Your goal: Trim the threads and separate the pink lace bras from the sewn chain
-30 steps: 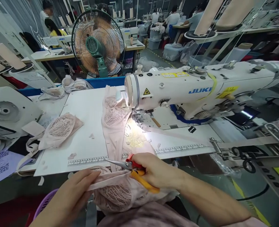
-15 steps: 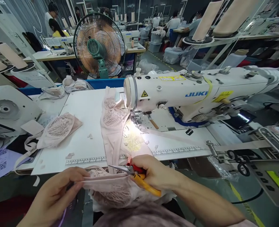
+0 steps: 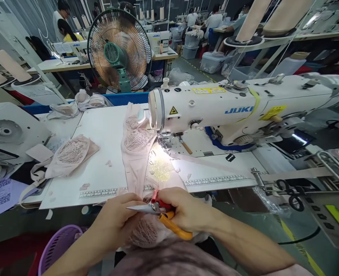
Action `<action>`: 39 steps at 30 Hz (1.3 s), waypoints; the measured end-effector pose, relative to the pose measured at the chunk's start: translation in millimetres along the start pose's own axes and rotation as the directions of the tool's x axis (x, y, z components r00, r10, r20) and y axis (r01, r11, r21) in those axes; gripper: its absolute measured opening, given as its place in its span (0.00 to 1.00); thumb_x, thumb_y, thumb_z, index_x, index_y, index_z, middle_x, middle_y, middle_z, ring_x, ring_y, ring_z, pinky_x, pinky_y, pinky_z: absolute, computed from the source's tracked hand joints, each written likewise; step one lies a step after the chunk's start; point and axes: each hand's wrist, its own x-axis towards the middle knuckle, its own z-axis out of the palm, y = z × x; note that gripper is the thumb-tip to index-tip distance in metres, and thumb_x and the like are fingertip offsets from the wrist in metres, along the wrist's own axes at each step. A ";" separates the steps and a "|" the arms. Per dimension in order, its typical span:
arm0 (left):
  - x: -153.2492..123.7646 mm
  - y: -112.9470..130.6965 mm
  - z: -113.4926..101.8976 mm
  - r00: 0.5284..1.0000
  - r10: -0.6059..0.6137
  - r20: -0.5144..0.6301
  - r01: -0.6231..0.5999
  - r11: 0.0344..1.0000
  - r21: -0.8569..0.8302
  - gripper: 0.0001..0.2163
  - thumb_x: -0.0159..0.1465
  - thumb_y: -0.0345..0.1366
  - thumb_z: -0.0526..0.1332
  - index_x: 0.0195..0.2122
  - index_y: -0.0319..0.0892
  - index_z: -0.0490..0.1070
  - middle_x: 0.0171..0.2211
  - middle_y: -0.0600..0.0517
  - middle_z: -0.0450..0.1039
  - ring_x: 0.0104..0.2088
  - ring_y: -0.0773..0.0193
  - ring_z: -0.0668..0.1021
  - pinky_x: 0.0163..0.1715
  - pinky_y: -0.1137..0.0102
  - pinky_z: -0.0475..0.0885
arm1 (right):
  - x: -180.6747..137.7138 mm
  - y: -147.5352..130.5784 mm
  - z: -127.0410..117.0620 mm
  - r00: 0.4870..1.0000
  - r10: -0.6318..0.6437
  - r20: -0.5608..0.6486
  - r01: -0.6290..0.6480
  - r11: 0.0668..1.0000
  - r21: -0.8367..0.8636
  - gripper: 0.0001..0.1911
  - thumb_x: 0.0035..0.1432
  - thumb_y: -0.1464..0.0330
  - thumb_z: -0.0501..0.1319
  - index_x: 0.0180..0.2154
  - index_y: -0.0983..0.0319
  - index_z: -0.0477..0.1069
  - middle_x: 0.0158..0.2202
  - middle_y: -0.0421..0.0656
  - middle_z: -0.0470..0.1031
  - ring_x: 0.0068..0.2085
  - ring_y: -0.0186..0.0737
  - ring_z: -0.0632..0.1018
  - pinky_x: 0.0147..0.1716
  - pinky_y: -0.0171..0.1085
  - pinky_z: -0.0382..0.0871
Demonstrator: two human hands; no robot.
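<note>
My right hand [image 3: 183, 209] is closed around a pair of scissors [image 3: 149, 208] with red and orange handles, their blades pointing left. Just left of the blades, my left hand [image 3: 119, 214] pinches the pale pink lace bra [image 3: 146, 232] in my lap. My fingers partly hide the fabric there. Another stretch of pink lace bra [image 3: 136, 143] runs up the table to the needle area of the white sewing machine [image 3: 209, 105], where a lamp lights it. Whether it joins the piece in my lap, I cannot tell.
A lace bra cup [image 3: 73, 153] with straps lies on the left of the white table [image 3: 100, 172]. A small black blade [image 3: 230, 157] rests right of the needle. A purple basket [image 3: 58, 245] stands below left. A fan [image 3: 119, 51] and workers are beyond.
My left hand has moved right along the bra edge, close to the scissors. More of the purple basket shows now. My right hand still holds the scissors in nearly the same place.
</note>
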 end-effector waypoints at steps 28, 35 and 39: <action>7.5 0.6 3.2 0.990 -0.011 0.142 -0.010 0.989 0.148 0.10 0.71 0.32 0.52 0.38 0.43 0.74 0.29 0.52 0.75 0.26 0.63 0.76 0.24 0.72 0.68 | -4.0 11.1 1.7 0.999 0.021 -0.041 -0.019 0.998 0.057 0.09 0.48 0.70 0.56 0.26 0.58 0.54 0.26 0.36 0.61 0.27 0.34 0.60 0.26 0.33 0.55; -29.6 -21.7 10.8 0.988 0.151 -0.026 -0.114 0.840 0.530 0.16 0.75 0.30 0.47 0.46 0.45 0.75 0.36 0.51 0.80 0.37 0.55 0.80 0.44 0.59 0.72 | -13.9 33.3 3.9 0.960 -0.166 -0.225 0.147 0.984 -0.101 0.13 0.52 0.72 0.54 0.26 0.57 0.48 0.24 0.35 0.57 0.25 0.33 0.58 0.24 0.33 0.54; -43.2 -31.1 -2.5 0.974 0.203 -0.103 -0.137 0.885 0.446 0.12 0.74 0.30 0.52 0.49 0.45 0.74 0.41 0.51 0.82 0.52 0.57 0.79 0.57 0.65 0.70 | -14.0 32.4 -0.2 0.957 -0.148 -0.251 0.127 0.987 -0.098 0.14 0.50 0.73 0.54 0.25 0.56 0.46 0.23 0.34 0.53 0.24 0.33 0.56 0.22 0.33 0.51</action>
